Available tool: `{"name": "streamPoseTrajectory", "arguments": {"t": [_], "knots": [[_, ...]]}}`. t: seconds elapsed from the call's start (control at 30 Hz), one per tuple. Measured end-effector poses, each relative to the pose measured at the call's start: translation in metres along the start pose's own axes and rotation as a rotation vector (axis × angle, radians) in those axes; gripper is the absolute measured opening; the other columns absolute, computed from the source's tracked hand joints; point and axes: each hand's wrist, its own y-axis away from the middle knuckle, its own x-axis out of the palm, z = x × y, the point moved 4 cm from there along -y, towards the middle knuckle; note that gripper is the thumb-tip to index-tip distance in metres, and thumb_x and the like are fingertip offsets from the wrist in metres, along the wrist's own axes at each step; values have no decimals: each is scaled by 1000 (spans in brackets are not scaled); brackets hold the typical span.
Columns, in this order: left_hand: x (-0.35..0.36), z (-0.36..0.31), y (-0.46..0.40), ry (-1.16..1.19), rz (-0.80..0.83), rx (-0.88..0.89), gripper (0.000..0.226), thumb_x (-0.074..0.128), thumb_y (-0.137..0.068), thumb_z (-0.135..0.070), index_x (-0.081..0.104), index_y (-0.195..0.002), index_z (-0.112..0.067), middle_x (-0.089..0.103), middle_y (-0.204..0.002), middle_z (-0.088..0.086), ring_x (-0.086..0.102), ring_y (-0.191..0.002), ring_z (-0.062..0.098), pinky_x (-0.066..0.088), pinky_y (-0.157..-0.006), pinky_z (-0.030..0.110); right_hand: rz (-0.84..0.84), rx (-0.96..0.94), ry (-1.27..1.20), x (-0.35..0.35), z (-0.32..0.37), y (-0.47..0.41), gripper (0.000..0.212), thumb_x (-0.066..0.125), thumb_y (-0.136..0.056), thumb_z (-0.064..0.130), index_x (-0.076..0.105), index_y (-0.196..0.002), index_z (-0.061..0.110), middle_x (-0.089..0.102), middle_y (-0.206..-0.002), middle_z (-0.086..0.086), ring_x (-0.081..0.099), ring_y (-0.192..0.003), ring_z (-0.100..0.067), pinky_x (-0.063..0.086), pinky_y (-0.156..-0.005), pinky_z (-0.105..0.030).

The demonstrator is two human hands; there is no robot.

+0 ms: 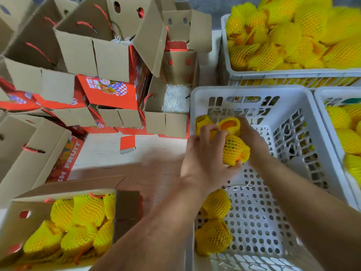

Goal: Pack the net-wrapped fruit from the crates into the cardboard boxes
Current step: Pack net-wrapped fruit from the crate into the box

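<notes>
While both hands (218, 147) clutch fruit (235, 149).

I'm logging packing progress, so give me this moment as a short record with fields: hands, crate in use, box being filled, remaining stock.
left hand: grips a netted fruit over the near crate
right hand: on another fruit at the crate's far end
near crate: nearly empty, a few fruits left
box: bottom left, open, holds many netted fruits
full crate: behind, heaped with fruit
empty boxes: stacked on the left
</notes>
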Motion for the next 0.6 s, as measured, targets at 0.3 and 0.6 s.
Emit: {"name": "streamPoseTrajectory", "arguments": {"t": [0.3, 0.6], "knots": [[-71, 26, 78, 748, -316, -98, 75, 83, -72, -35, 50, -138, -22, 37, -141, -3, 41, -132, 13, 43, -105, 22, -334, -216, -54, -30, 72, 136, 63, 66, -79, 64, 37, -133, 50, 59, -104, 22, 56, -87, -1, 45, -70, -31], [-200, 220, 259, 646, -140, -88, 64, 78, -76, -32, 48, -132, -29, 52, -132, -3, 52, -124, 17, 43, -104, 33, -288, -409, -301, 135, 213, 246, 65, 77, -80, 48, 49, -138, 38, 61, -123, 26, 60, -112, 6, 46, -88, -12]]}}
